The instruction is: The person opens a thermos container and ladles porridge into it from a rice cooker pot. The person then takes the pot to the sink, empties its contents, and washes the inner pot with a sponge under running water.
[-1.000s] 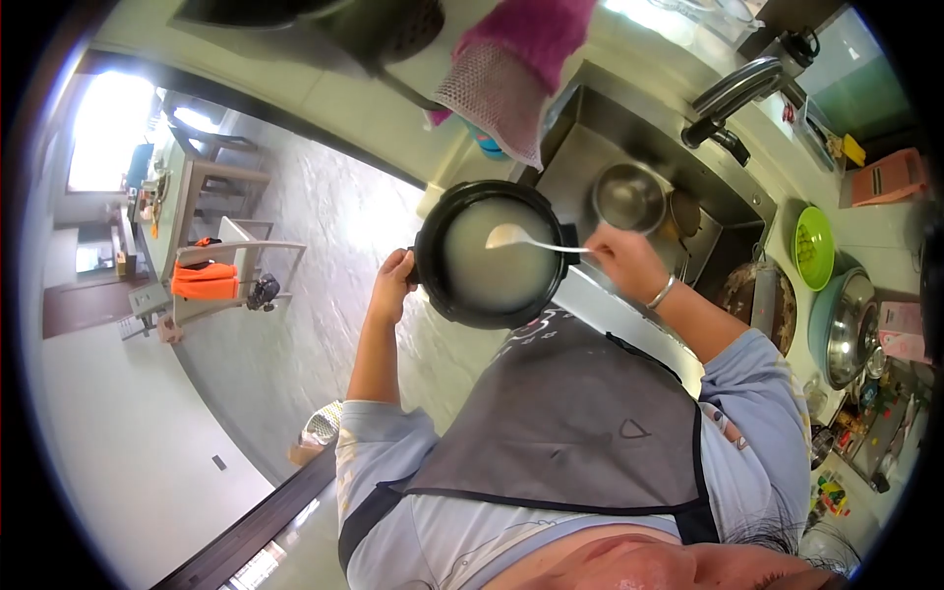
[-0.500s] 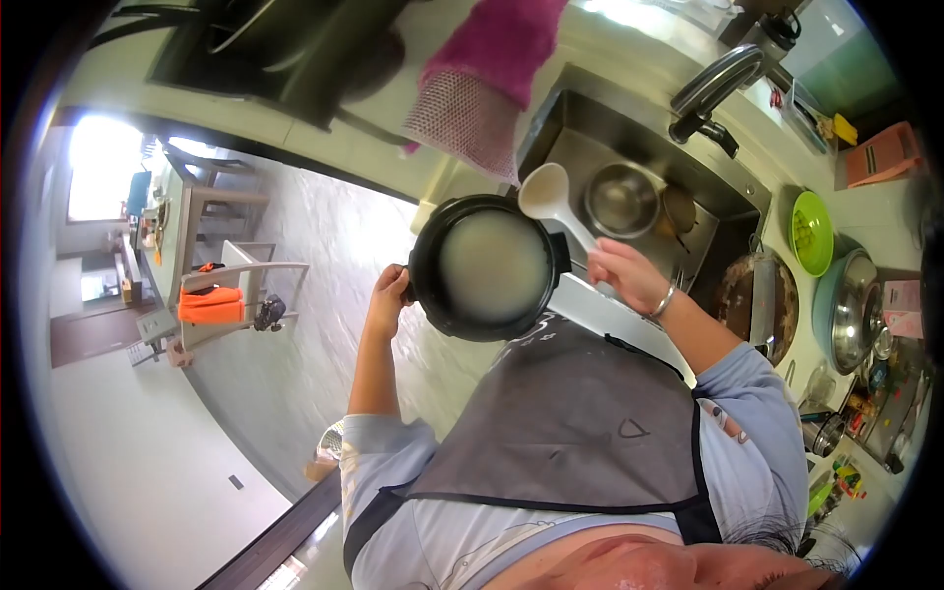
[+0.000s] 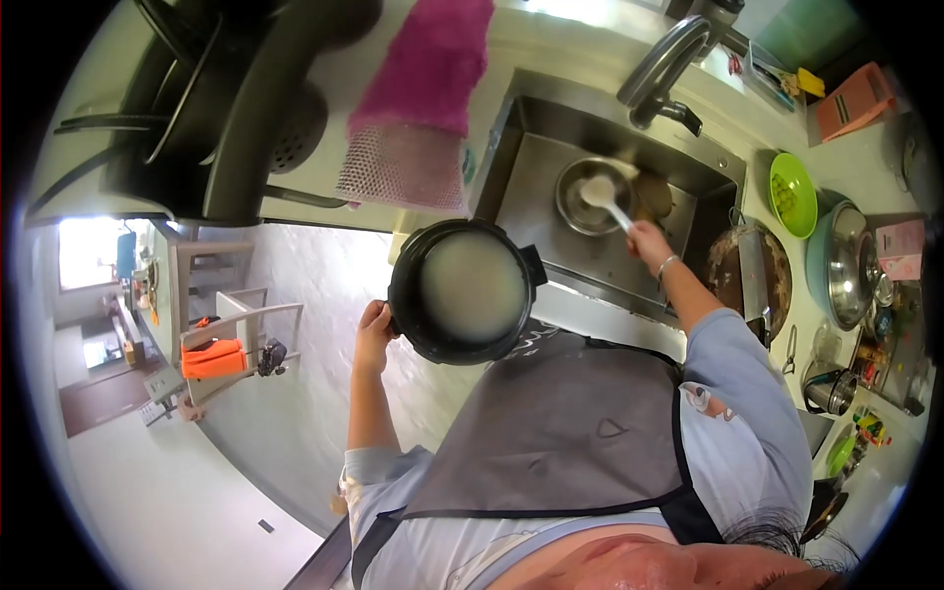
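My left hand point(image 3: 374, 329) is closed on the side handle of a black pot point(image 3: 405, 295), held in front of my apron. Cloudy whitish liquid point(image 3: 474, 287) lies inside it. With its fingers wrapped round the handle of a white ladle point(image 3: 612, 205), my right hand point(image 3: 649, 246) reaches over the sink. The ladle's bowl is over or inside a round metal bowl point(image 3: 570, 208); whether it touches the bottom I cannot tell. That metal bowl sits in the steel sink point(image 3: 551, 251), beside a brownish object point(image 3: 653, 195) partly in shadow.
A black faucet point(image 3: 661, 69) arches over the sink. A pink cloth point(image 3: 428, 69) and mesh cloth point(image 3: 403, 167) hang over the counter edge. Right of the sink are a cleaver point(image 3: 754, 270) on a round board, a green bowl point(image 3: 804, 216) and a lidded pot point(image 3: 851, 280).
The ladle has moved from beside the pot's rim to the metal bowl in the sink. The pot has shifted slightly left and down in view, still held by my left hand.
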Tool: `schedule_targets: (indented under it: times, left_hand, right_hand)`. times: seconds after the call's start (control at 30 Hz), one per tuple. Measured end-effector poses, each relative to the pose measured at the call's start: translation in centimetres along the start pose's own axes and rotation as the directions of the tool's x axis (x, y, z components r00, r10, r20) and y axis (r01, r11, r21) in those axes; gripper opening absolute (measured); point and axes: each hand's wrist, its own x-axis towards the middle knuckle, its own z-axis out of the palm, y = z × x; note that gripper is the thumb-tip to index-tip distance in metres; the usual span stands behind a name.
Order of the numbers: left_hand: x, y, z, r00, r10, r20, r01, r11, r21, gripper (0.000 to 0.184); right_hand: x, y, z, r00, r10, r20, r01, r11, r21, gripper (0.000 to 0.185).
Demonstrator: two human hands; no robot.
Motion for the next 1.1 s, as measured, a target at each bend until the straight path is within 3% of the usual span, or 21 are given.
schedule_targets:
  times: [0.1, 0.3, 0.4, 0.57, 0.7, 0.97, 1.1]
  left_hand:
    - [0.2, -0.2, -0.1, 1.0, -0.024, -0.019, 0.024, 1.0, -0.017, 0.02]
    - [0.5, -0.7, -0.5, 1.0, 0.019, 0.024, -0.019, 1.0, 0.004, 0.019]
    - [0.6, -0.6, -0.4, 1.0, 0.017, 0.025, -0.017, 1.0, 0.016, 0.019]
    - [0.6, -0.3, -0.2, 1.0, 0.003, 0.01, -0.003, 1.0, 0.009, 0.019]
    - [0.5, -0.2, -0.2, 0.999, 0.022, 0.024, -0.022, 0.999, 0.023, 0.02]
    - [0.8, 0.0, 0.1, 0.999, 0.042, 0.012, -0.042, 0.999, 0.008, 0.019]
    - [1.2, 1.1, 0.7, 0.994, 0.091, 0.054, -0.094, 0.994, 0.055, 0.02]
  right_hand:
    - [0.9, -0.4, -0.2, 0.993, 0.099, 0.068, -0.102, 0.994, 0.044, 0.012]
    - [-2.9, -1.5, 3.6, 0.936, 0.071, 0.346, -0.207, 0.904, 0.375, 0.01]
    - [-4.6, -2.2, 6.4, 0.928, 0.064, 0.368, -0.251, 0.836, 0.488, 0.011]
    - [-5.7, -2.7, 8.5, 0.919, 0.063, 0.39, -0.249, 0.858, 0.449, 0.012]
    - [-9.3, -4.8, 12.2, 0.933, -0.013, 0.361, -0.149, 0.896, 0.417, 0.018]
    - [-10.3, -4.5, 15.7, 0.951, -0.193, 0.24, 0.099, 0.929, 0.357, 0.015]
    - [-8.7, -3.0, 15.7, 0.897, -0.435, 0.082, 0.417, 0.893, 0.171, 0.015]
